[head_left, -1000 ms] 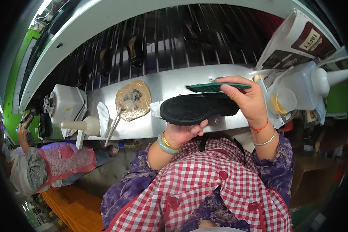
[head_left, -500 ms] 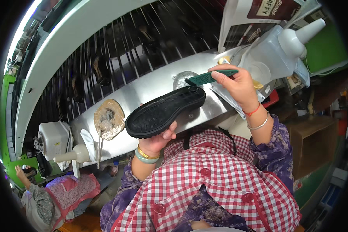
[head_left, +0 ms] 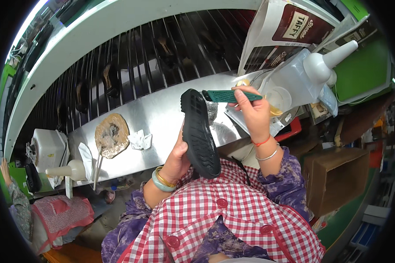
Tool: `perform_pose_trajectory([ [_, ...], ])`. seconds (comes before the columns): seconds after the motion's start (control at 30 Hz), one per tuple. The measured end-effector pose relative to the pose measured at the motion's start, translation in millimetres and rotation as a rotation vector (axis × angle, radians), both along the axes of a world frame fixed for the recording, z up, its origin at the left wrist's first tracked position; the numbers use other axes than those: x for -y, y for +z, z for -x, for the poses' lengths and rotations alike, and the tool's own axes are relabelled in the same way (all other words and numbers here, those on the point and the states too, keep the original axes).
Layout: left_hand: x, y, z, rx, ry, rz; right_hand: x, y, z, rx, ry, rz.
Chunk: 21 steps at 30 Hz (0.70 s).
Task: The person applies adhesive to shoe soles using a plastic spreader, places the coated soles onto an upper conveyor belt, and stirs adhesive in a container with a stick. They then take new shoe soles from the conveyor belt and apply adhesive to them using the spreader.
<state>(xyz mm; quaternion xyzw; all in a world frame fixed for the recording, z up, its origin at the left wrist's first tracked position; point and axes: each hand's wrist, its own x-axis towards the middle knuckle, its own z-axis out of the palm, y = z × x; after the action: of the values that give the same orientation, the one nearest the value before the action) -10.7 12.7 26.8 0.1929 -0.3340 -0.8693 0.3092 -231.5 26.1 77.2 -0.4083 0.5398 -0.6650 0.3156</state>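
Note:
My left hand (head_left: 175, 160) grips a black shoe sole (head_left: 200, 142) by its side, thumb on the edge. The sole is tipped nearly upright, its heel end pointing away from me and its hollow, ribbed face turned to the right. In my right hand (head_left: 254, 115) is a green-handled brush (head_left: 228, 96), pinched between thumb and fingers. Its short dark bristles are at the heel end's right edge; whether they touch it I cannot tell. Partly hidden behind the sole, a shiny clear patch (head_left: 212, 112) lies on the metal worktop (head_left: 162, 115).
A brown round pad (head_left: 104, 126) with sticks and a crumpled white tissue (head_left: 140, 140) lie left. Beyond the worktop runs a rack of metal rods (head_left: 147, 61). A large translucent nozzle bottle (head_left: 289, 72) stands right, a cardboard box (head_left: 318, 186) below. Another person's apron (head_left: 63, 215) shows lower left.
My left hand has turned the sole from lying slantwise to nearly upright, heel end away. The brush has moved slightly left to the heel edge. The tissue has come into sight.

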Motion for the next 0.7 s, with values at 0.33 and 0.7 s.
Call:
perform_pose_trajectory([
  [0.33,-10,-5,13,0.233,-0.031,0.326,-1,-11,-15,-0.081,-0.141,0.002],
  [0.7,-13,-7,14,0.246,-0.010,0.362,-41,-1,-20,-0.195,-0.073,-0.056],
])
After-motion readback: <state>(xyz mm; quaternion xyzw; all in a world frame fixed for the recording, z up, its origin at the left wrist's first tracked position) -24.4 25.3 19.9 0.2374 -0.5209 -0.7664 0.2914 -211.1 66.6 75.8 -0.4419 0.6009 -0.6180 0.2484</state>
